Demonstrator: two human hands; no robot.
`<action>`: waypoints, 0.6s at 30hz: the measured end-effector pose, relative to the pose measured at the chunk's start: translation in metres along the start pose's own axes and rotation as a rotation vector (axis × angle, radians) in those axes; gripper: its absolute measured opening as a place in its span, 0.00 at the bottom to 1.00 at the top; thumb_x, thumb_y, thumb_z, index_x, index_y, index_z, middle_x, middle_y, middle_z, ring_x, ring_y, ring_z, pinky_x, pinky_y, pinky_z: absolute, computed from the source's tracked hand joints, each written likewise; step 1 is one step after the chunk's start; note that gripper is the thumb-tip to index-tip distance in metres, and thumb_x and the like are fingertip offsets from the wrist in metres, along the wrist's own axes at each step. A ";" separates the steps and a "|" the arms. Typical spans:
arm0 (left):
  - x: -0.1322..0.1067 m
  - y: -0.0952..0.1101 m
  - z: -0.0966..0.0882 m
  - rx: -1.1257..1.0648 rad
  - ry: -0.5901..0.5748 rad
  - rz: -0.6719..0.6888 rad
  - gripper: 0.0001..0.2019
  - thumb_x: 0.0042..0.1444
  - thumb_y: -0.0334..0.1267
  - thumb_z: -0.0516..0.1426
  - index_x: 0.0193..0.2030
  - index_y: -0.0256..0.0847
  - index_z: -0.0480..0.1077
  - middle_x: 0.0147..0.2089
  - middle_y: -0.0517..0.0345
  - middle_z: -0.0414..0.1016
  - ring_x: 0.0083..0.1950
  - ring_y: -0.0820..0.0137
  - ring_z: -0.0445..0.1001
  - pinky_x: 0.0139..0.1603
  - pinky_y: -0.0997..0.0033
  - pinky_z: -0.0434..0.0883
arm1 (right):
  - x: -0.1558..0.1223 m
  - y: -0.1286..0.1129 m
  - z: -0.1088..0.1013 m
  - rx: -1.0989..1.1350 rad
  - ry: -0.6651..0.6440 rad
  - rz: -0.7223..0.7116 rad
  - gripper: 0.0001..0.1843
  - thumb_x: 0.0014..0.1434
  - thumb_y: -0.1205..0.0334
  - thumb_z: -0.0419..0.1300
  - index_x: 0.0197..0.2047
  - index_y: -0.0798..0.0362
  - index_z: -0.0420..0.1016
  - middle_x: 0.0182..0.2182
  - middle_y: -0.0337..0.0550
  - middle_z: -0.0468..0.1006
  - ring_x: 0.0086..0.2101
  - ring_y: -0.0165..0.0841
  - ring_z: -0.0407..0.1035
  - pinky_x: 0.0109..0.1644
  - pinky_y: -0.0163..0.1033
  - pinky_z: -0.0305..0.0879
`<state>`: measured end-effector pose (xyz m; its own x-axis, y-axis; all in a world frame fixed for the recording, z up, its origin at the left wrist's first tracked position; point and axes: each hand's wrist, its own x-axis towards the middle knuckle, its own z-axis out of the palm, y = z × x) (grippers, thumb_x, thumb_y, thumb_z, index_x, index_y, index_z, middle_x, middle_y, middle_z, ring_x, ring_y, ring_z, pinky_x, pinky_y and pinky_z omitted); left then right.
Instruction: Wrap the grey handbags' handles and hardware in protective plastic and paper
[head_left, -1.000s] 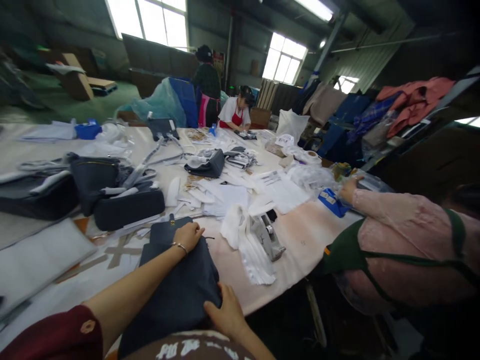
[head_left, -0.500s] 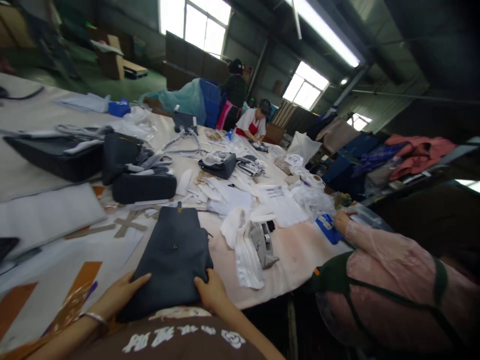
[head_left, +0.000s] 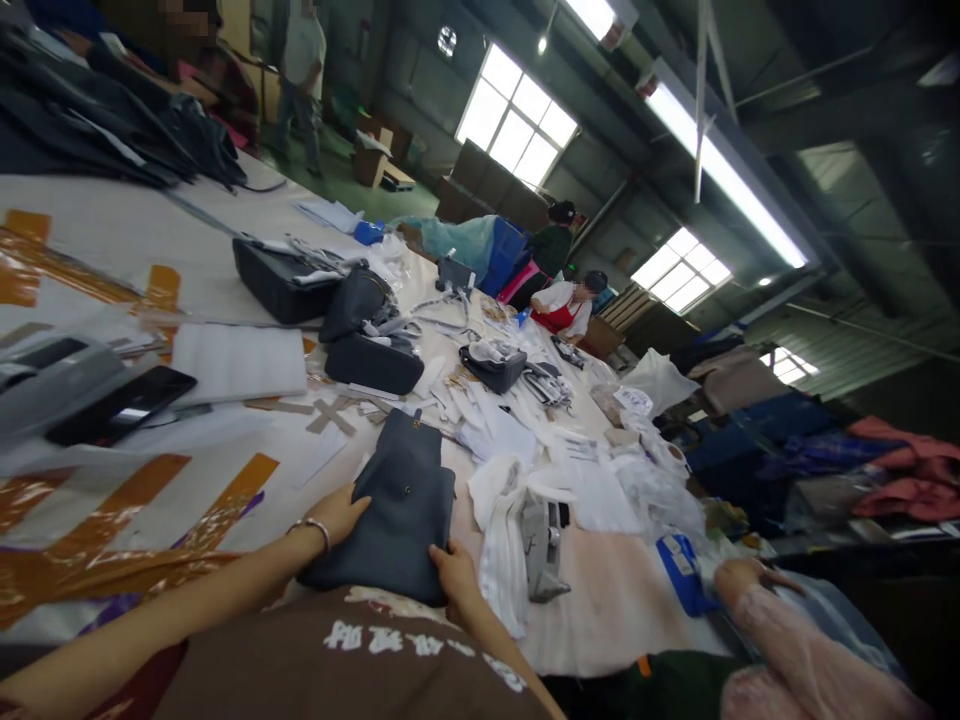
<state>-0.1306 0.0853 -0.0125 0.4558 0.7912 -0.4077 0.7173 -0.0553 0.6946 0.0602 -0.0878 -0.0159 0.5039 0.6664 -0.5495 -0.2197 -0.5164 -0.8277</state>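
A dark blue-grey handbag point(head_left: 401, 500) lies on the table close to my body, its flap folded out away from me with a small metal clasp at the far end. My left hand point(head_left: 339, 512), with a bracelet at the wrist, grips the bag's left edge, thumb on top and fingers hidden beneath. On the opposite side, my right hand point(head_left: 454, 572) pinches the lower right edge. To the right of the bag are a grey tape dispenser point(head_left: 541, 550) and a crumpled white cloth point(head_left: 501, 560).
More dark bags point(head_left: 375, 362) stand beyond, among white paper sheets point(head_left: 495, 425). A phone point(head_left: 124, 405), a white foam sheet point(head_left: 240, 362) and brown tape strips point(head_left: 120, 500) lie left. At right, a co-worker's hand point(head_left: 739, 580) is beside a blue box point(head_left: 684, 572). Other people stand farther back.
The view has swung left, so things appear farther right and more of the table's left side shows. Both hands still hold the handbag by its sides. The co-worker's hand remains near the blue box.
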 end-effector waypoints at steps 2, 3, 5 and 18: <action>0.002 -0.003 0.004 0.008 -0.032 0.013 0.24 0.59 0.47 0.49 0.54 0.32 0.70 0.53 0.39 0.76 0.54 0.53 0.74 0.55 0.59 0.68 | -0.006 0.002 -0.001 0.007 -0.010 0.033 0.18 0.53 0.61 0.56 0.47 0.57 0.72 0.36 0.48 0.81 0.37 0.41 0.76 0.42 0.44 0.72; 0.001 -0.002 0.005 0.034 -0.028 0.013 0.24 0.60 0.47 0.48 0.55 0.31 0.68 0.53 0.38 0.75 0.54 0.52 0.74 0.55 0.58 0.68 | -0.009 0.001 -0.002 -0.017 -0.016 0.061 0.18 0.55 0.61 0.54 0.49 0.57 0.71 0.37 0.49 0.81 0.38 0.42 0.77 0.41 0.44 0.73; -0.001 0.003 0.005 0.118 -0.014 0.010 0.26 0.61 0.46 0.46 0.60 0.29 0.64 0.52 0.34 0.75 0.53 0.50 0.75 0.53 0.55 0.68 | -0.013 -0.006 -0.004 -0.100 -0.034 0.108 0.19 0.58 0.62 0.51 0.52 0.57 0.70 0.38 0.50 0.81 0.39 0.41 0.77 0.40 0.44 0.73; 0.011 0.036 0.012 0.644 0.160 0.174 0.35 0.62 0.49 0.46 0.73 0.38 0.47 0.74 0.41 0.45 0.68 0.46 0.54 0.63 0.46 0.55 | 0.015 -0.053 -0.003 -0.845 0.174 -0.093 0.21 0.64 0.56 0.49 0.53 0.56 0.74 0.46 0.54 0.78 0.49 0.44 0.72 0.54 0.46 0.66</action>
<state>-0.0934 0.0848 0.0014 0.5446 0.8158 -0.1948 0.8338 -0.5015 0.2308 0.0824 -0.0519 0.0202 0.6248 0.6694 -0.4019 0.4878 -0.7365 -0.4686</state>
